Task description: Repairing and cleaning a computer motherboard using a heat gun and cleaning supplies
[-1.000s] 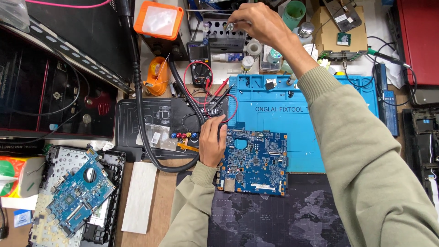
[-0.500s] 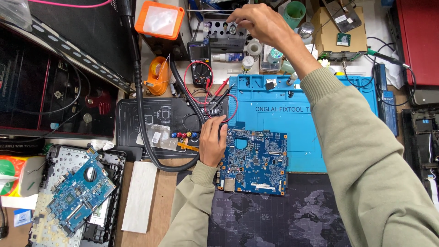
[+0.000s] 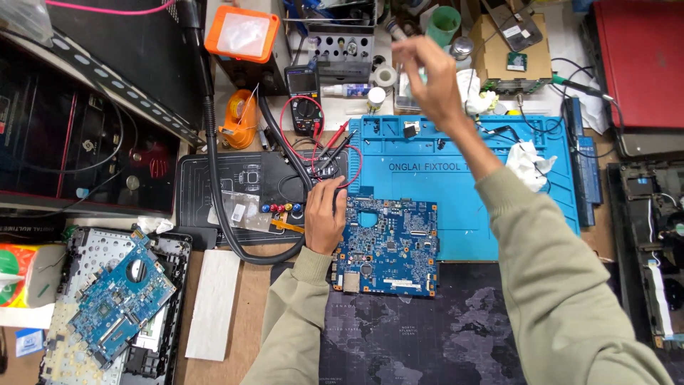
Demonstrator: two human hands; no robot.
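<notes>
the right hand [image 3: 426,78] has come back from the far tool rack [image 3: 347,44], where it reached half a second ago, and now hangs raised over the top edge of the blue mat [image 3: 499,207], blurred, its fingers pinched on a small dark tool [image 3: 396,29] that sticks up from them. the left hand [image 3: 325,216] has not moved: it lies flat, fingers together, pressing the left edge of the blue circuit board [image 3: 388,246], which sits half on the blue mat and half on the dark map-printed mat [image 3: 420,339]. the rack holds small upright tools in its holes, too small to make out. a green cup [image 3: 442,24] stands just beside the raised hand; what it holds cannot be told. a brown cardboard box [image 3: 510,57] right of it carries a small green board [image 3: 516,61] on top. at far left a second blue board [image 3: 117,303] lies in an opened laptop shell [image 3: 160,353], near an orange and green package [image 3: 21,274]. an orange-framed lamp [image 3: 242,34] stands at the top.
</notes>
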